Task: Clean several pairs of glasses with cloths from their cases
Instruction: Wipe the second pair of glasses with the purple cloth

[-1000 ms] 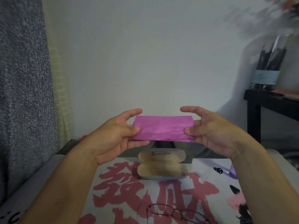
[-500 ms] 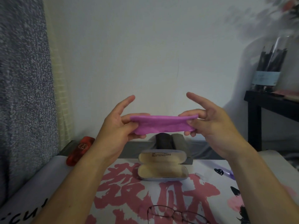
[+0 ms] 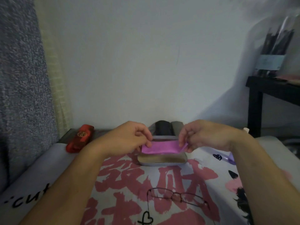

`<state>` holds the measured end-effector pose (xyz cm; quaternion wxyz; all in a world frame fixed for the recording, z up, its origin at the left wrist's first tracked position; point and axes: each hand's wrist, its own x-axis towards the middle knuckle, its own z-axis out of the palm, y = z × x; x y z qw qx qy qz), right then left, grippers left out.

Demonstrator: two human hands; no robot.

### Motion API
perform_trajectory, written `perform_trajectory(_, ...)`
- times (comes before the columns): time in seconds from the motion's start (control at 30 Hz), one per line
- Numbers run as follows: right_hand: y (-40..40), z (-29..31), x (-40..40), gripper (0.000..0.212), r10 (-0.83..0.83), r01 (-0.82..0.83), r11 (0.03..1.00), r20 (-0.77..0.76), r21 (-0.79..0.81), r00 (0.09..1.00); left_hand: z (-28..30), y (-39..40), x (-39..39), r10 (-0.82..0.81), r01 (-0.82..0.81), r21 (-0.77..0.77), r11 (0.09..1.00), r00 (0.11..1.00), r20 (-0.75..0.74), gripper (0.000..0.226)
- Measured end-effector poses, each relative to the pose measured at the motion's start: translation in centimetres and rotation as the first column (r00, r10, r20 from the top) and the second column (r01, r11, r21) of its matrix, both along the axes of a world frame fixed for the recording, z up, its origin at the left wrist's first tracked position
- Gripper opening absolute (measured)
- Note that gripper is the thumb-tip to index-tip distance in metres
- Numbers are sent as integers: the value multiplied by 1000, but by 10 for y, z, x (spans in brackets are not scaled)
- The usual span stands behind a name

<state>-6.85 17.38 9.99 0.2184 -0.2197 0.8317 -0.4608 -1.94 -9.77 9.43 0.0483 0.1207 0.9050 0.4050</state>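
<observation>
Head view, hands: we see the left hand (image 3: 129, 140) pinching the left end of a folded purple cloth (image 3: 159, 147), and the right hand (image 3: 203, 137) pinching its right end; each grip is closed on the cloth.
Head view, cloth: it lies stretched between both hands, low over the far half of the open grey case (image 3: 162, 157), and seems to touch it.
Head view, glasses: one thin-framed pair (image 3: 177, 197) lies on the printed cover (image 3: 215, 166) nearer to us, well apart from the case, held by neither hand.
Progress: we judge this pair's wiping finished and the cloth going back into its case; the glasses are not yet put away.
Left to do: we judge other pairs remain, since a shut red case (image 3: 80, 138) sits untouched at far left.
Count: one cloth, one pair of glasses, one open case, one shut red case; a dark object behind the open case is too unclear to name.
</observation>
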Motion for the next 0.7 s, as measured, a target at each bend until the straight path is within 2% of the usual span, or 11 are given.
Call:
perform_trajectory(0.1, -18, -4, 1, 34, -14, 31, 978, -85, 206, 996, -13, 10, -7, 9, -21, -259, 966, 999, -50, 18)
perform_trajectory(0.2, -34, -11, 1, 36, 21, 34, 919, -136, 392, 990, -23, 15, -12, 54, -95, -376, 922, 992, -116, 32)
perform_trajectory(0.37, -55, -28, -3, 35, -45, 136, 862, -193, 489, 980, -38, 24, -16, 87, -154, -429, 890, 981, -171, 40)
perform_trajectory(0.57, -59, -40, -9, 10, -85, 176, 849, -200, 499, 976, -57, 25, -24, 115, -163, -399, 902, 983, -142, 33)
perform_trajectory(0.7, -58, -39, -6, 17, -25, 134, 810, -193, 571, 981, -59, 28, -25, 127, -150, -354, 923, 988, -86, 32)
